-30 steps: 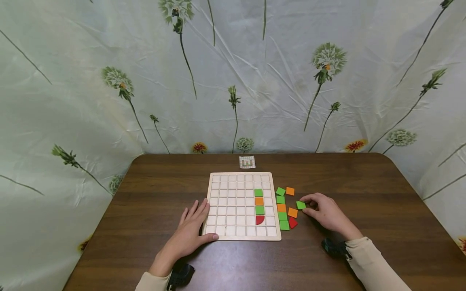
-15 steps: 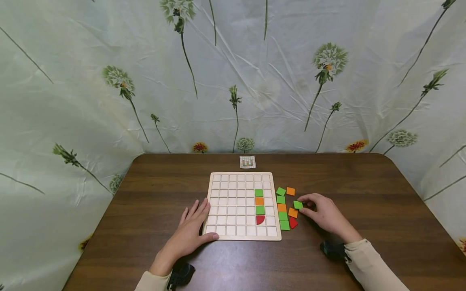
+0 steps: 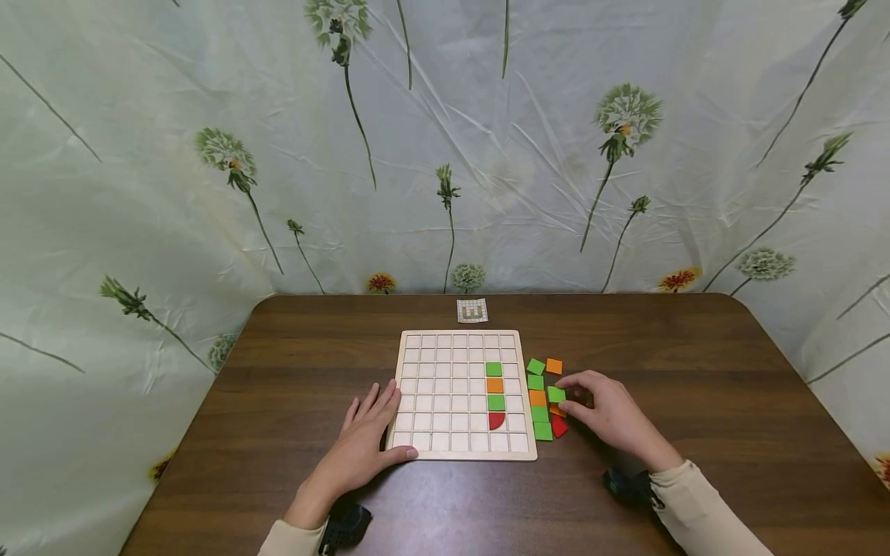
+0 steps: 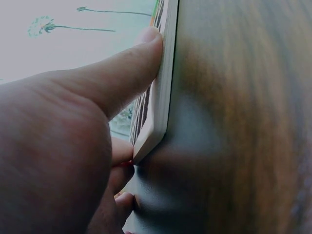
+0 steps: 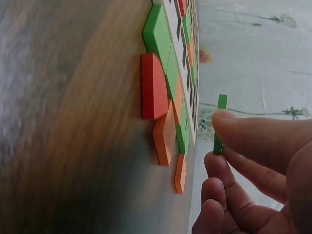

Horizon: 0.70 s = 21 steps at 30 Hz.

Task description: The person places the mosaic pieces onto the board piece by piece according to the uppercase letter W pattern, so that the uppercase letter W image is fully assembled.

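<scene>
My right hand [image 3: 615, 413] pinches a green square tile [image 3: 555, 394] between thumb and fingertips. The right wrist view shows that green tile edge-on, raised off the table. My left hand [image 3: 360, 440] rests at the near left corner of a pale wooden grid board [image 3: 459, 455], its thumb over the front rim and its fingers straight along the left side. One column of the board carries a green tile [image 3: 494, 369], an orange tile [image 3: 494, 385], another green tile [image 3: 496, 402] and a red rounded piece [image 3: 497, 421] at the near end.
Loose green, orange and red pieces lie along the board's right side, among them an orange tile [image 3: 554, 366] and a red piece [image 3: 559, 427]. A small patterned card [image 3: 472, 310] lies beyond the board on the brown table [image 3: 667, 340]. A flowered curtain [image 3: 528, 193] hangs behind.
My right hand has moved left toward the board with the green tile, which now overlaps a loose orange tile in the head view. The left hand and board have stayed put.
</scene>
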Each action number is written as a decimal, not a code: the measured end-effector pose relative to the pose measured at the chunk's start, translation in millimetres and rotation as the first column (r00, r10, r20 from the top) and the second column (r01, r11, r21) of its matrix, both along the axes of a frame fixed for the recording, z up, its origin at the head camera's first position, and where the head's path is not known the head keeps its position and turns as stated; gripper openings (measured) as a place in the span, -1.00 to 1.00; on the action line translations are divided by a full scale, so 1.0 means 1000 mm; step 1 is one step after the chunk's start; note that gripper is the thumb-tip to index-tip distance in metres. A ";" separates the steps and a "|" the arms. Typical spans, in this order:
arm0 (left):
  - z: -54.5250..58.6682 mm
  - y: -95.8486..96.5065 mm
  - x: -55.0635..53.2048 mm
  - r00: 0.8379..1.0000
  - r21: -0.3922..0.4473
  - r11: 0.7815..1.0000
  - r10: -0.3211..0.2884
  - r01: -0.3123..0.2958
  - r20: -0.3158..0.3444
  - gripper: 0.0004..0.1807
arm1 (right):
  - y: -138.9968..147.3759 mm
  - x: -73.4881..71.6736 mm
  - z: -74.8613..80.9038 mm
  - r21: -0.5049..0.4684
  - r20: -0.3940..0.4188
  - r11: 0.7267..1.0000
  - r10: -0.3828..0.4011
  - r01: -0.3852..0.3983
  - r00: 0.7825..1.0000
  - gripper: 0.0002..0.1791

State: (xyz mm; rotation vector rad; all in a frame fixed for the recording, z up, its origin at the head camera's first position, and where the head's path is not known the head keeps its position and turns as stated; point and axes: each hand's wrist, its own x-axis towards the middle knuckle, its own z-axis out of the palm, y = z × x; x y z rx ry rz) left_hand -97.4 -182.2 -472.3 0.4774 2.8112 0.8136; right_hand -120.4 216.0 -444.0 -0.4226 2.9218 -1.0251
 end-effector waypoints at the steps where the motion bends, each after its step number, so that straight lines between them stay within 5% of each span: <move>1: 0.000 0.000 0.000 1.000 0.000 1.000 0.000 0.000 -0.002 0.11 | -0.001 0.000 0.000 -0.002 0.000 1.000 0.000 0.000 1.000 -0.73; 21: -0.001 0.000 0.000 1.000 0.002 1.000 -0.002 0.002 -0.012 0.12 | -0.030 0.009 0.000 0.014 -0.023 0.999 0.046 -0.046 0.999 -0.72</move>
